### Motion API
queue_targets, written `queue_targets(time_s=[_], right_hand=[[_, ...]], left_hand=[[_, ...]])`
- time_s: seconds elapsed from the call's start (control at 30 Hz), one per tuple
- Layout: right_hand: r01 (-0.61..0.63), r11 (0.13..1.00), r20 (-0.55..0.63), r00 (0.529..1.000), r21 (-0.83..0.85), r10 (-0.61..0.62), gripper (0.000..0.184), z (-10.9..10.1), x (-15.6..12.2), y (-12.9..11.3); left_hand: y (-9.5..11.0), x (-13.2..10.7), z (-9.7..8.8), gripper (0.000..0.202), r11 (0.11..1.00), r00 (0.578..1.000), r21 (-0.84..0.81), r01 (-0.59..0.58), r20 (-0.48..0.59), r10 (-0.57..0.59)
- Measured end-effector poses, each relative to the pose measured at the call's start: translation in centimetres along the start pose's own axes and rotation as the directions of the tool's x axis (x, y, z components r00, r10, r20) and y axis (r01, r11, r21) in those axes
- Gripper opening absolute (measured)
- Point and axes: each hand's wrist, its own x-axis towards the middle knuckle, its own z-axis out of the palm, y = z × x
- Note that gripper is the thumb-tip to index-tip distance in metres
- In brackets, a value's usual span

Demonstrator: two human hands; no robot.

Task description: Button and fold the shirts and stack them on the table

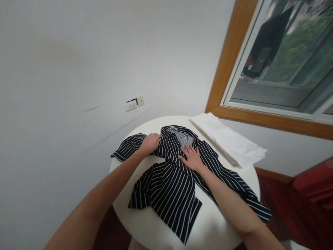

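Note:
A black shirt with white stripes (173, 187) lies spread and rumpled over a round white table (140, 227). Its collar is toward the wall, and the paler grey inside of the neck shows. One sleeve reaches out to the left, and another long part hangs past the table's right edge. My left hand (151, 143) is closed on the cloth near the left shoulder, its fingertips partly hidden. Just below the neck opening, my right hand (191, 159) lies flat on the shirt with its fingers spread.
Folded white cloth or paper (229, 140) rests at the table's right side, overhanging the edge. Behind the table is a white wall with a socket (131, 105). A wood-framed window (221, 86) is at the right, with red fabric (316, 180) below it.

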Motion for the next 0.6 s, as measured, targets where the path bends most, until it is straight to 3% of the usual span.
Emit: queue_targets(time_s=[0.1, 0.2, 0.33, 0.43, 0.6], right_hand=[[-0.009, 1.000, 0.039, 0.999, -0.011, 0.009, 0.064, -0.3, -1.1, -0.7], [0.016, 1.000, 0.085, 0.996, -0.003, -0.015, 0.066, -0.8, -3.3, -1.4], [0.070, 0.997, 0.110, 0.991, 0.036, -0.074, 0.061, -2.7, -5.5, -1.5], [0.037, 0.999, 0.037, 0.999, 0.005, -0.037, 0.048, -4.8, -4.4, -0.4], [-0.258, 0.950, -0.211, 0.953, -0.176, 0.219, 0.042, -6.5, 0.5, 2.9]], left_hand=[[2.3, 0.6, 1.5, 0.048, 0.990, 0.986, -0.061, 0.124, 0.123, -0.116], [3.6, -0.3, 2.1, 0.061, 0.959, 0.918, -0.002, 0.285, 0.289, -0.272], [4.7, -2.3, 2.1, 0.079, 0.928, 0.841, 0.057, 0.368, 0.406, -0.359], [5.0, -2.0, 2.2, 0.082, 0.938, 0.859, 0.120, 0.327, 0.375, -0.347], [4.2, 1.8, 3.6, 0.068, 0.975, 0.930, 0.057, 0.214, 0.293, -0.221]])
